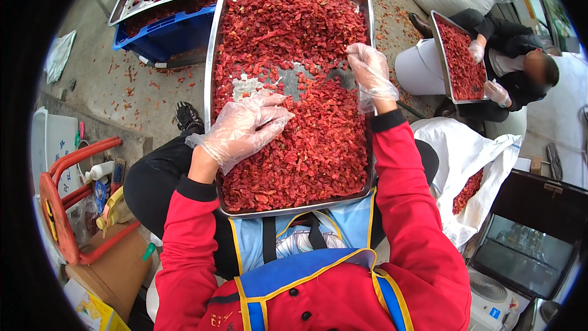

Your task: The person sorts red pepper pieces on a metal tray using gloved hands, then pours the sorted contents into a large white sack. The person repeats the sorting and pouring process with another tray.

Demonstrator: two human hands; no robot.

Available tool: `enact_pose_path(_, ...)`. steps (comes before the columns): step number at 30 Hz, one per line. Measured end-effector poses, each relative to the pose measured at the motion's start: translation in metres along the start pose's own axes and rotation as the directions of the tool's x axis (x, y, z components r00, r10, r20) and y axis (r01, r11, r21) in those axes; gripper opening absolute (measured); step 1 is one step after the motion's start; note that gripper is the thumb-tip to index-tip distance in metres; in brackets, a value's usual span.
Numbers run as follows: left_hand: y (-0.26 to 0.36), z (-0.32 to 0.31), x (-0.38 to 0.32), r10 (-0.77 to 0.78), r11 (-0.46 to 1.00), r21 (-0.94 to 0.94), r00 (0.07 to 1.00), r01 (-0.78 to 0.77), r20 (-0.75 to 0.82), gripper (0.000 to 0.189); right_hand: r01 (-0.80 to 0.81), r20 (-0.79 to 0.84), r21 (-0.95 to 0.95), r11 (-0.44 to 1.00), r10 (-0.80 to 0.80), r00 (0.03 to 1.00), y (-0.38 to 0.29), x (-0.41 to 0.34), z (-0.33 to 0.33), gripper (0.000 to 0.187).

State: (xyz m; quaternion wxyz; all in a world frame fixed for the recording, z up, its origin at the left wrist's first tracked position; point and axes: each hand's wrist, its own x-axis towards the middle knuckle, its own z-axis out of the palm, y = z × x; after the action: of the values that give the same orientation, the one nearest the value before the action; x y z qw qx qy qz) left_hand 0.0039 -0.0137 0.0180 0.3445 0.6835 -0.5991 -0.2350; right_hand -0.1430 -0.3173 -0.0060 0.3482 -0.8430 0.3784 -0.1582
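Observation:
A large rectangular metal tray (212, 87) rests across my lap, heaped with dried red pieces (294, 161) that look like chopped dried pepper or fruit. The heap is split into a far and a near pile, with bare metal (289, 82) showing between them. My left hand (250, 126), in a clear plastic glove, lies palm down on the near pile at the left, fingers somewhat spread. Also gloved, my right hand (371, 68) is at the tray's right side with its fingers drawn together above the pieces. Whether a piece is between those fingertips cannot be told.
A co-worker (510, 64) sits at right with a similar tray (459, 59) beside a white bucket (420, 69). A blue crate (165, 32) bears another tray at upper left. An open white sack (445, 147) stands right; a red stool (62, 211) lies left.

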Motion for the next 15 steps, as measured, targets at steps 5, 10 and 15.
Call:
enact_pose_path(5,-0.002,0.001,0.006,-0.017,1.0,-0.001,0.999,0.017,-0.028,0.028,0.362,-0.002,-0.34,0.868,-0.385,0.923,0.03,0.023,0.021,0.016)
enact_pose_path(10,-0.005,0.002,0.005,-0.037,0.999,0.002,0.999,0.037,-0.022,0.028,0.386,0.117,-0.46,0.8,-0.376,0.919,0.029,0.02,0.031,0.011)
enact_pose_path(15,-0.012,0.005,0.003,0.003,0.999,0.038,0.998,0.0,-0.064,0.027,0.117,0.182,0.006,0.993,-0.116,0.976,0.035,0.011,0.011,0.01)
